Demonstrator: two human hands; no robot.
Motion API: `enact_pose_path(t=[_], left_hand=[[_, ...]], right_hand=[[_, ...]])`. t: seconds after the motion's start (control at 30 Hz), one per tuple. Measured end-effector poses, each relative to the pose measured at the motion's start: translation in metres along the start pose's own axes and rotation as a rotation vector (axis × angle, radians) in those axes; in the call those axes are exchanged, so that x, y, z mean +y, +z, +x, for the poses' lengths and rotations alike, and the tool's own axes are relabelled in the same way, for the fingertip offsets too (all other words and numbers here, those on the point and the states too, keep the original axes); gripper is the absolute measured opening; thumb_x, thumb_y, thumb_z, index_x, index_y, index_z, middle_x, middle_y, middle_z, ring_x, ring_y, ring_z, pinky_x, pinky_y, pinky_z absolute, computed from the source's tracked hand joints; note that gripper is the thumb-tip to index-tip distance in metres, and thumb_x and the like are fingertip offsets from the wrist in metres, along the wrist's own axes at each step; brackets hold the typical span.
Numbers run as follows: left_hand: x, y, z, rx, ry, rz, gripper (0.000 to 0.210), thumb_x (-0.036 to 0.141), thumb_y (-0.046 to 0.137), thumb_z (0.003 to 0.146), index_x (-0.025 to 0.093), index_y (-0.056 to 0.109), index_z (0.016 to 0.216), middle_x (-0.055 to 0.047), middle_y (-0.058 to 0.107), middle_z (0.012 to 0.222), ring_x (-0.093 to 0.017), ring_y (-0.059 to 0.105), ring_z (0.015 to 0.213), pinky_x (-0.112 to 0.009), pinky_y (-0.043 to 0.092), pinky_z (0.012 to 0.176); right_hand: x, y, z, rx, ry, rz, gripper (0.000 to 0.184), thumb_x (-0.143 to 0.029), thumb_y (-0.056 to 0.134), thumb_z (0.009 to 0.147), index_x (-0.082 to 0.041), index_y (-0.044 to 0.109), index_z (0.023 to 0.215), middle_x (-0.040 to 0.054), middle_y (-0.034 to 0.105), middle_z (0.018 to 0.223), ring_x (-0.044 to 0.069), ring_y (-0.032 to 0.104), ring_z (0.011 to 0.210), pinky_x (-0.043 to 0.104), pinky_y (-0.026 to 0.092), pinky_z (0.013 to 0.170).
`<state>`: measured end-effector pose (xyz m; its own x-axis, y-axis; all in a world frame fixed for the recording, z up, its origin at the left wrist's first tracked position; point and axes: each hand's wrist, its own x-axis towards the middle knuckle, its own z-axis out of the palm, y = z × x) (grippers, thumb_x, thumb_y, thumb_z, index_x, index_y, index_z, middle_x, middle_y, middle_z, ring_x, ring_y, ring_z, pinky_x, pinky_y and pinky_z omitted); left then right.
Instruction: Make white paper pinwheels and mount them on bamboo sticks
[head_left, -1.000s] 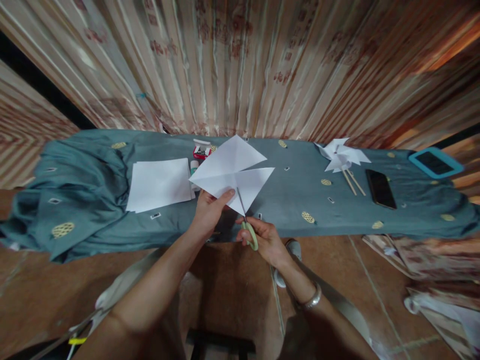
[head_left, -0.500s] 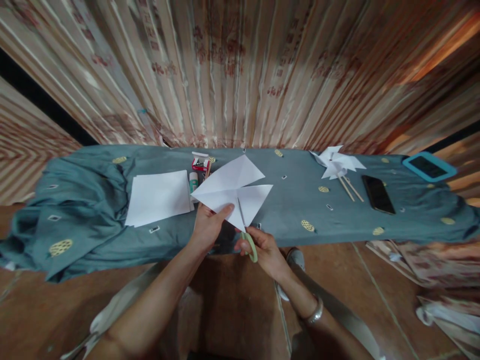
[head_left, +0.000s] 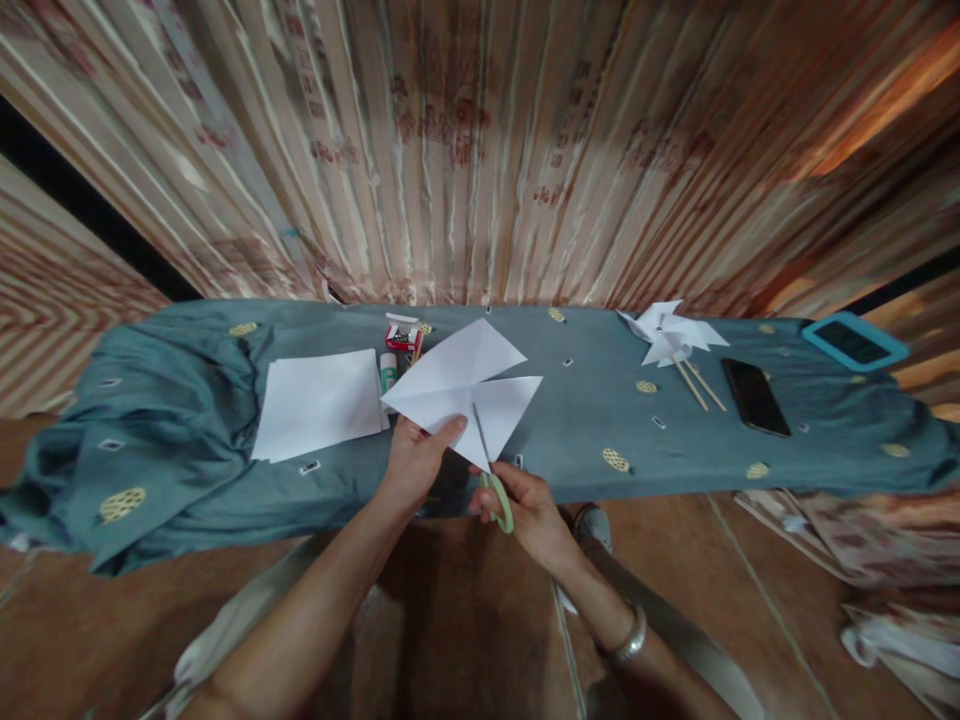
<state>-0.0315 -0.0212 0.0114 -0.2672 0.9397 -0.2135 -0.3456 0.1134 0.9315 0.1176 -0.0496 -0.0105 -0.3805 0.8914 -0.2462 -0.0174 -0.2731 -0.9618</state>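
My left hand (head_left: 418,455) pinches the near-left part of a white paper square (head_left: 450,375), thumb on top and fingers underneath. The sheet has creases and a slit on its right side. In my right hand (head_left: 525,505) is a pair of scissors (head_left: 501,505) with light green handles, fingers curled round the loops. Their dark blade lies over the paper's near corner and points toward its centre. The other blade is hidden beneath the paper.
On the cloth-covered table (head_left: 577,430) lie a stack of white paper (head_left: 319,405), a glue stick (head_left: 388,372) and a red box of small metal pieces (head_left: 403,335). Farther right are paper pinwheels (head_left: 667,333) on sticks, a black phone (head_left: 756,397) and a blue-framed tablet (head_left: 856,340).
The view has tilted slightly, so the table sits a little lower in the picture. Both hands keep nearly the same hold, the scissors still in the paper's near corner.
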Motion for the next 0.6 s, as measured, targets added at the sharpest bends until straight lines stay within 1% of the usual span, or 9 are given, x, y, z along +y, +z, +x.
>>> enact_pose_path(t=[0.2,0.3,0.43,0.6], left_hand=[[-0.0011,-0.0006,0.0004,0.01,0.014,0.006,0.032,0.031,0.079,0.055,0.014,0.067,0.079,-0.004,0.071,0.078,-0.017,0.062,0.066,-0.029,0.048,0.066],[-0.0013,-0.0005,0.0004,0.001,0.01,0.001,0.031,0.03,0.079,0.056,0.014,0.066,0.079,-0.003,0.07,0.074,-0.017,0.062,0.066,-0.03,0.049,0.066],[0.0005,0.0002,-0.0001,-0.013,-0.006,-0.013,0.031,0.031,0.079,0.056,0.014,0.066,0.08,-0.002,0.069,0.069,-0.019,0.063,0.066,-0.031,0.049,0.066],[0.0036,0.0011,-0.0006,0.015,0.0,-0.054,0.035,0.031,0.081,0.053,0.014,0.067,0.08,-0.004,0.071,0.077,-0.018,0.063,0.069,-0.03,0.049,0.068]], right_hand=[[-0.0012,-0.001,-0.0006,-0.01,-0.015,0.015,0.039,-0.052,0.074,0.066,-0.017,0.066,0.081,-0.0006,0.062,0.06,0.01,0.051,0.054,0.02,0.041,0.049],[-0.0012,-0.0014,-0.0006,-0.017,-0.032,0.014,0.038,-0.051,0.074,0.067,-0.017,0.066,0.082,-0.0006,0.062,0.059,0.01,0.051,0.053,0.02,0.041,0.049],[0.0009,-0.0017,-0.0003,-0.026,-0.031,0.025,0.042,-0.054,0.073,0.068,-0.017,0.066,0.085,-0.0006,0.062,0.059,0.009,0.051,0.053,0.02,0.04,0.049],[0.0027,-0.0012,-0.0002,-0.035,-0.014,0.046,0.047,-0.058,0.073,0.066,-0.016,0.066,0.086,-0.0009,0.061,0.058,0.009,0.051,0.051,0.02,0.04,0.047]])
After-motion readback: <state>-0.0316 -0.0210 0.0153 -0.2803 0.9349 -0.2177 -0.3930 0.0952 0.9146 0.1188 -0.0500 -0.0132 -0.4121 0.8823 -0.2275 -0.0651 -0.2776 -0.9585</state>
